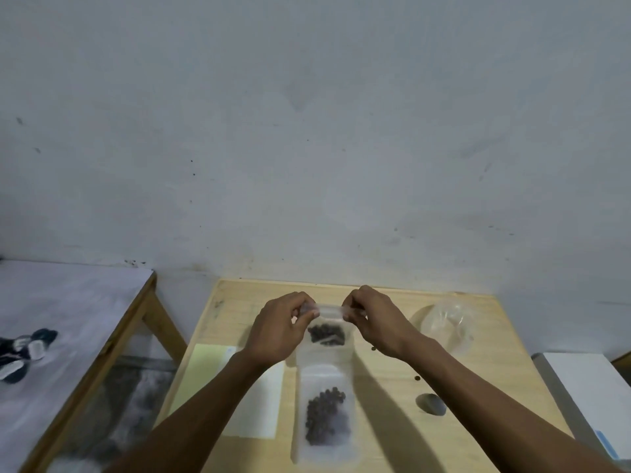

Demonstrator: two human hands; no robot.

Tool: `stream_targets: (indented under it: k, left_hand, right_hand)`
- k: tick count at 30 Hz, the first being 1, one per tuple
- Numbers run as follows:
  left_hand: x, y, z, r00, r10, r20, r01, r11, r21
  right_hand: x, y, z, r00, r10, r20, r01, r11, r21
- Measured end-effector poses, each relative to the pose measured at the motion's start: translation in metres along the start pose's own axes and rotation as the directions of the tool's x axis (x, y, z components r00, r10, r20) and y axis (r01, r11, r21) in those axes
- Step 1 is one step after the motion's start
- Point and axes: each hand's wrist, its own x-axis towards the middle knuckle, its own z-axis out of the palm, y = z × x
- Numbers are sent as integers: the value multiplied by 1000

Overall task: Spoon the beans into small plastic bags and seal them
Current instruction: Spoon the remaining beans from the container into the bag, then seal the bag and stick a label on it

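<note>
Both hands pinch the top strip of a small clear plastic bag of dark beans [327,331], my left hand [278,331] and right hand [377,324], above the table's middle. Uneven pressing could leave a gap, and beans would spill.

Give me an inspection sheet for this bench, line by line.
Surface: wooden table, against a grey wall.
Job's things: held bag with beans, pinched at its top edge; filled bag lying flat nearer the person; clear bowl; spoon on the table.
Clutter: loose beans; paper sheets at left.
Grippers: left hand and right hand each pinch a top corner of the held bag.
Cables: nothing seen.
Surroundings: second table at left with dark objects; white box at right.
</note>
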Motion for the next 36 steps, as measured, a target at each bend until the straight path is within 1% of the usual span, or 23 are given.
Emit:
stream_targets:
  k: [5, 8, 9, 10, 12, 14, 16, 19, 21, 23, 25, 26, 28, 30, 33, 34, 36]
  left_hand:
    - [-10, -17, -25, 999, -47, 7, 47, 999, 1]
    - [-16, -31, -38, 991, -126, 46, 128, 991, -37]
    - [-18, -35, -42, 985, -164, 60, 168, 982, -86]
    - [-22, -39, -46, 975, -209, 75, 219, 960, -173]
    - [-28, -44, -54, 955, -279, 99, 295, 881, -369]
    - [-36, -49, -61, 949, -302, 91, 307, 819, -485]
    - [-47, -56, -66, 950, -308, 47, 281, 781, -558]
    - [-63, -70, -76, 943, -330, -46, 245, 781, -574]
    - [-72, -81, -81, 927, -371, -62, 264, 759, -595]
    - [-82, -92, -86, 896, -443, -39, 318, 701, -639]
    - [-93, -100, -88, 859, -511, 21, 387, 623, -680]
    - [-100, -105, -90, 850, -524, 59, 414, 594, -690]
    - [-115, -113, -93, 847, -521, 108, 438, 567, -698]
    - [-129, -120, -98, 841, -530, 107, 438, 552, -710]
    - [-141, -130, -110, 815, -578, 35, 421, 549, -723]
    - [-144, -133, -116, 795, -606, -2, 412, 543, -732]
    - [-151, -141, -127, 743, -664, -83, 397, 538, -744]
  right_hand:
    - [10, -20, 18, 998, -28, 52, 28, 1000, -11]
    - [15, -28, 28, 993, -7, 121, -3, 997, 81]
    - [16, -30, 32, 993, 10, 120, -27, 989, 143]
    - [17, -32, 35, 994, 30, 108, -53, 973, 226]
    - [19, -39, 42, 994, 76, 82, -102, 918, 383]
    - [20, -48, 51, 991, 110, 74, -132, 869, 476]
    - [22, -60, 63, 990, 119, 77, -142, 836, 531]
    - [24, -78, 79, 985, 76, 152, -151, 803, 577]
    - [25, -86, 89, 978, 60, 199, -172, 772, 611]
    - [27, -93, 101, 976, 85, 200, -198, 733, 651]
    - [28, -98, 113, 973, 123, 196, -225, 698, 680]
    - [30, -102, 121, 970, 136, 201, -239, 682, 691]
    - [33, -110, 135, 964, 160, 211, -264, 651, 712]
    - [37, -117, 151, 957, 187, 220, -289, 618, 732]
    - [42, -124, 171, 947, 238, 217, -318, 575, 754]
    - [43, -123, 177, 943, 252, 216, -326, 583, 745]
    - [42, -117, 191, 940, 264, 214, -338, 662, 668]
